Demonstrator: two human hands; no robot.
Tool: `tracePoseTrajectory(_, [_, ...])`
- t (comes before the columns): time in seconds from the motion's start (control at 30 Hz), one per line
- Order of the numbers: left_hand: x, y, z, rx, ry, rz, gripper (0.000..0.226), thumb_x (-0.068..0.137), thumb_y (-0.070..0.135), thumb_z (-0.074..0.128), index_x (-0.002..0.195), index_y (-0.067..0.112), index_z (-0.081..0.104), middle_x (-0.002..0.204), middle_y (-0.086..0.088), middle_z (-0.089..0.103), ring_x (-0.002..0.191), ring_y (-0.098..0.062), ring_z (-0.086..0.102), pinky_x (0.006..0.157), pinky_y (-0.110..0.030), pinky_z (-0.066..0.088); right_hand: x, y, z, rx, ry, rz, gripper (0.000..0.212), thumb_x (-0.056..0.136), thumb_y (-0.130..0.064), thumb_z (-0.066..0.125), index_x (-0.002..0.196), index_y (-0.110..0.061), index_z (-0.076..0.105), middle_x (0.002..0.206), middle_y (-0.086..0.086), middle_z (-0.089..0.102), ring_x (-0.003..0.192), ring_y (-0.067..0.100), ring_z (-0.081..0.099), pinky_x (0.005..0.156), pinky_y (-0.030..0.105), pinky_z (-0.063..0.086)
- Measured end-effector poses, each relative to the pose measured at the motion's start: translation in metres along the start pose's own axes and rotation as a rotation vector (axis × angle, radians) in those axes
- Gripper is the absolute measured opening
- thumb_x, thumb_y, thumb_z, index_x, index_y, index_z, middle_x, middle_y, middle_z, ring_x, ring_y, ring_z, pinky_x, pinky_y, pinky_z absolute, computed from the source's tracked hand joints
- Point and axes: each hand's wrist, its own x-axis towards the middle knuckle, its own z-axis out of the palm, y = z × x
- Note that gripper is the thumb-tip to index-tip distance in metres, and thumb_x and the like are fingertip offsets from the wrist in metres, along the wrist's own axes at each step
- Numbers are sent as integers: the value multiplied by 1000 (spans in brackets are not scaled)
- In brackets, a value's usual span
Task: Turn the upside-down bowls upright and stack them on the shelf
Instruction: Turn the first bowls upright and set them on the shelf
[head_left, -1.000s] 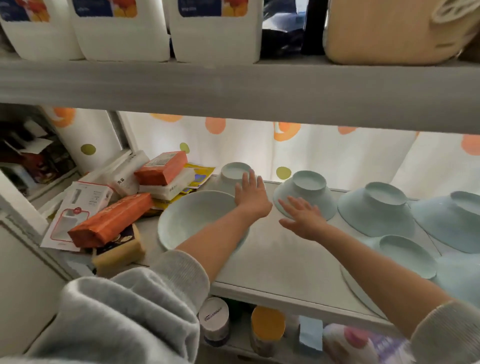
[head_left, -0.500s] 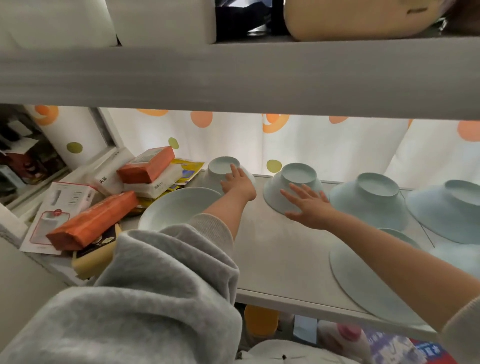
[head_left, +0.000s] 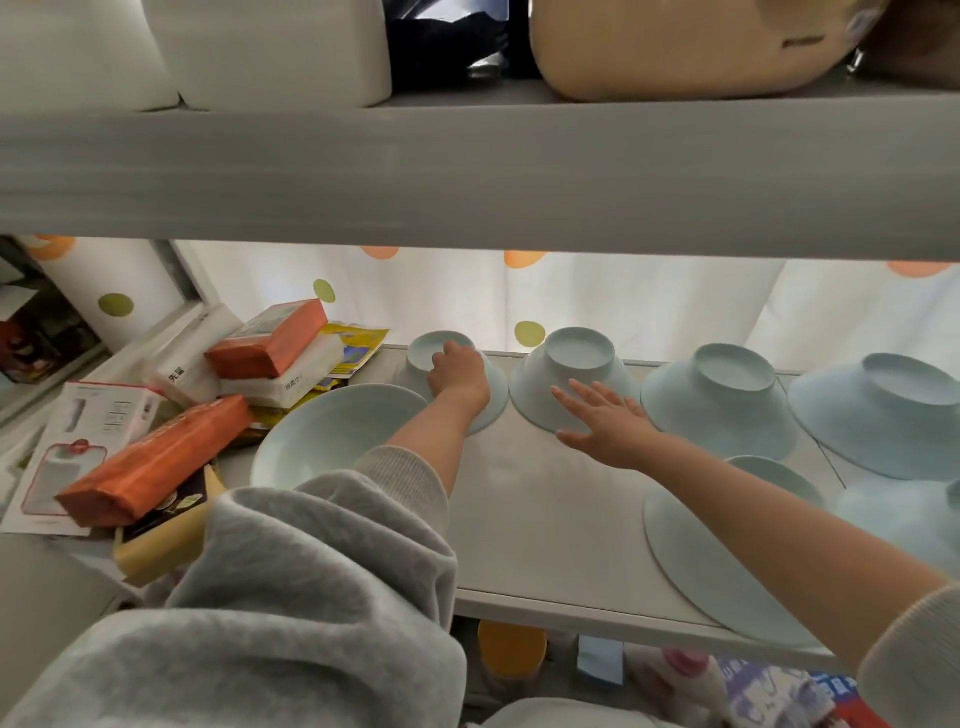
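Note:
Several pale blue bowls stand on the grey shelf (head_left: 540, 519). One bowl (head_left: 332, 436) sits upright at the front left. Behind it an upside-down bowl (head_left: 423, 356) is gripped at its foot by my left hand (head_left: 460, 371), fingers curled over the base. To its right another upside-down bowl (head_left: 576, 364) has my right hand (head_left: 602, 421) lying flat on its near side, fingers spread. More upside-down bowls (head_left: 722, 389) (head_left: 883, 410) follow to the right. A further bowl (head_left: 691, 551) lies at the front right, partly hidden by my right forearm.
Orange and white packets and boxes (head_left: 265, 343) are piled at the shelf's left end, with an orange pack (head_left: 156, 457) near the front edge. The upper shelf board (head_left: 467, 176) hangs low overhead. A dotted curtain (head_left: 649, 306) backs the shelf. Bottles stand on the level below.
My left hand has closed over the foot of the far left bowl. My right hand has slid a little further onto the second bowl's side. The camera has moved closer.

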Motion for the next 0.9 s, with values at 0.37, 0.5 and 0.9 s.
tracePoseTrajectory(0.37, [-5,-5,-27,-317,223,-12,27,88,7,48,110,6,64,120,-14,63,116,-32,56,91,-37,47,4,-9,3,201,12,112,69,95,-50,39,152,-29,5,161,-2,3,148,21,2,119,44,8])
tracePoseTrajectory(0.5, [3,-3,-51,-868,192,-162,7,82,14,60,81,11,66,92,-10,66,96,-32,57,83,-31,47,5,-17,-1,464,71,169,73,96,-42,45,152,-13,8,160,7,11,146,25,11,117,35,11])
tracePoseTrajectory(0.9, [-56,-2,-59,-1718,-438,-56,15,94,11,51,103,10,63,79,-2,51,77,-15,48,89,-52,46,-12,-23,-30,1917,65,487,84,88,-71,22,138,-6,37,121,12,50,119,33,51,91,49,44])
